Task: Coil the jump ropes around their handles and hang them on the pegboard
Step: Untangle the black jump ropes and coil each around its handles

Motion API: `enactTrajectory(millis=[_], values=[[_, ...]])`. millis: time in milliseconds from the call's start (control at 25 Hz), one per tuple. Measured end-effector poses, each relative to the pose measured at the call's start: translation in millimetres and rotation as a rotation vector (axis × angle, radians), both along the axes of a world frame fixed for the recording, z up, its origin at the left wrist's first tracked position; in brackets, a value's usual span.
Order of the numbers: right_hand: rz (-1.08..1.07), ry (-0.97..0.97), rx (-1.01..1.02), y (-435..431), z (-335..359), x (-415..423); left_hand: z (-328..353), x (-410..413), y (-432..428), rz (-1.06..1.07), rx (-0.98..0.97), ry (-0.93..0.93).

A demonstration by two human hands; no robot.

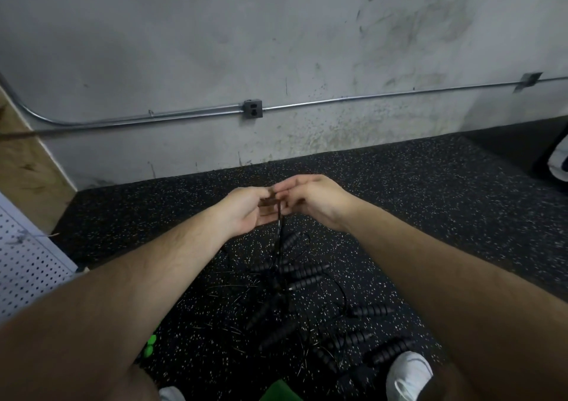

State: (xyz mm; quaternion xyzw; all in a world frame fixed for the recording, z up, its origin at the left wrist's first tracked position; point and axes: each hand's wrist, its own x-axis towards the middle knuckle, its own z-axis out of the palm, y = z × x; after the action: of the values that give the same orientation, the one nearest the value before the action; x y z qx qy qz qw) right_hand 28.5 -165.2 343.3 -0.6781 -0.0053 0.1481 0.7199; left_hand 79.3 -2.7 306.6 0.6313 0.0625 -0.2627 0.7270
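My left hand [246, 210] and my right hand [310, 197] meet in front of me above the floor. Between their fingertips they pinch a thin black jump rope cord [279, 234], which hangs straight down from them. Below lies a tangle of several black ribbed jump rope handles [302, 273] and thin cords on the speckled rubber floor. More handles [372, 311] lie nearer my right foot. A white pegboard [27, 265] leans at the far left edge of the view.
A grey concrete wall with a metal conduit [184, 114] and an outlet box [253, 109] runs across the back. A wooden panel [24, 167] stands at the left. My white shoes [408, 373] are at the bottom, with a green object [149, 347] beside them.
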Motion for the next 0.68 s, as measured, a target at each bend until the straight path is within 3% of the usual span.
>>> enactTrajectory(millis=[120, 280, 440, 560, 680], values=[[0.017, 0.107, -0.041, -3.8, 1.5, -1.2, 5.6, -2.6, -6.8, 0.096, -0.011, -0.038], [-0.193, 0.234, -0.247, -15.2, -1.4, 4.8, 27.2, -10.4, -4.1, 0.040, -0.061, -0.129], [-0.254, 0.228, 0.031, -12.6, 12.3, 12.4, 37.3, -20.1, 1.6, -0.074, -0.116, -0.217], [-0.239, 0.123, 0.210, -8.6, 32.6, 15.8, 35.8, -25.1, 6.8, -0.100, -0.018, -0.275], [-0.243, -0.001, 0.135, -8.4, 43.2, 15.5, 37.8, -31.5, 12.1, -0.210, 0.058, -0.308]])
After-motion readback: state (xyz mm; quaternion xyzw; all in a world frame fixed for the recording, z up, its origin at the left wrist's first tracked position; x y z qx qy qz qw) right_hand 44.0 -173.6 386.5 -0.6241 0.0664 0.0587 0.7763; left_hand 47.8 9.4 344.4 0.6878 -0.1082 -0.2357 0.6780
